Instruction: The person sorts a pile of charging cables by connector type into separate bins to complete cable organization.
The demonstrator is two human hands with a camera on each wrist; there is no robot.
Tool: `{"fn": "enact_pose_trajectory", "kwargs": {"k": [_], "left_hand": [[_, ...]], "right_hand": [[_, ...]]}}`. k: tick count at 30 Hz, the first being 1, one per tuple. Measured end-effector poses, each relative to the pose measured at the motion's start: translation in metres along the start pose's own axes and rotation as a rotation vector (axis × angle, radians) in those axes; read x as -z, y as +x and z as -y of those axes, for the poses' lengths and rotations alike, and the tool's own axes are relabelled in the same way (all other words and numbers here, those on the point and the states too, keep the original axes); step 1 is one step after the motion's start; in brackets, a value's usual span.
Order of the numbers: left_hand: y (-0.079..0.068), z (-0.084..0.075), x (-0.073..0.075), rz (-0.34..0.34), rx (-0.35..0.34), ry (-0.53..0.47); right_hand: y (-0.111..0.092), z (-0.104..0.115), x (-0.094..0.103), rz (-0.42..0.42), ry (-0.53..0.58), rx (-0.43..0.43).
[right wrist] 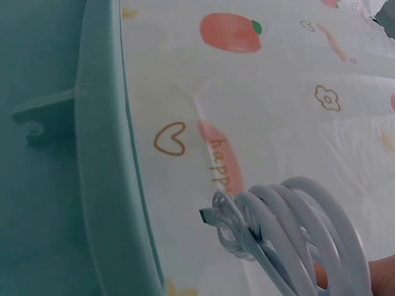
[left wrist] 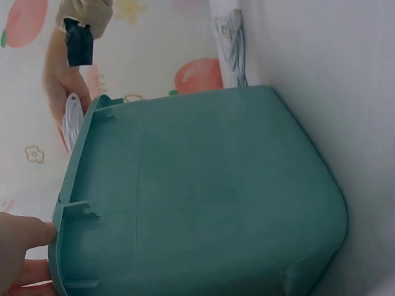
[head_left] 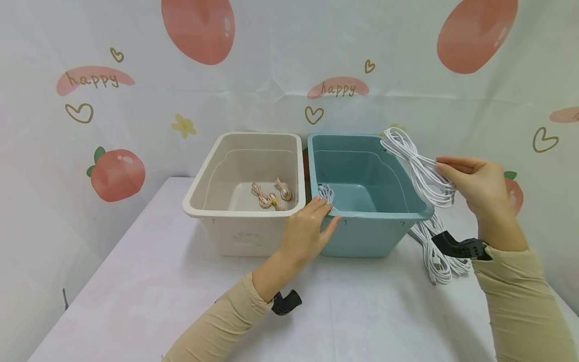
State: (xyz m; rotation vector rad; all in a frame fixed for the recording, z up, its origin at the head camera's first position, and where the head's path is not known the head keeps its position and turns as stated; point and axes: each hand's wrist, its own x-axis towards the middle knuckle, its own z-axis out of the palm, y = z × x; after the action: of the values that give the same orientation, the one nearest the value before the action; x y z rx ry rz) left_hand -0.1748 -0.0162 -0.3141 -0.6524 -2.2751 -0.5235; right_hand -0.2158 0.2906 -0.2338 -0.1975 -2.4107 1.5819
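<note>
Pinching a white coil [head_left: 419,170] in the right grip [head_left: 484,188], right of centre in the head view, near the right side of the teal bin [head_left: 362,239]. Clamping that bin's front rim [head_left: 375,216] in the left grip [head_left: 307,229], mid-frame, with more white coils [head_left: 436,251] at lower right on the bench [head_left: 384,311].

White backdrop [head_left: 267,55], printed with red fruit [head_left: 118,175], hearts [head_left: 79,113] and flowers [head_left: 183,125], beyond the far edge of a white table [head_left: 149,301].
</note>
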Motion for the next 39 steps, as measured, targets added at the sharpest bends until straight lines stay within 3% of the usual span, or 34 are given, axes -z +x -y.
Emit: {"fn": "enact_pose_trajectory", "kwargs": {"k": [18,31,39], "left_hand": [[0.0,0.001,-0.001,-0.017,-0.011,-0.002],[0.001,0.001,0.0,0.011,-0.004,-0.022],[0.0,0.001,-0.001,0.011,-0.004,-0.015]], "right_hand": [[0.016,0.017,-0.028,0.037,-0.036,0.109],[0.029,0.029,-0.053,0.066,-0.152,0.129],[0.037,0.038,-0.068,0.113,-0.138,0.121]]}}
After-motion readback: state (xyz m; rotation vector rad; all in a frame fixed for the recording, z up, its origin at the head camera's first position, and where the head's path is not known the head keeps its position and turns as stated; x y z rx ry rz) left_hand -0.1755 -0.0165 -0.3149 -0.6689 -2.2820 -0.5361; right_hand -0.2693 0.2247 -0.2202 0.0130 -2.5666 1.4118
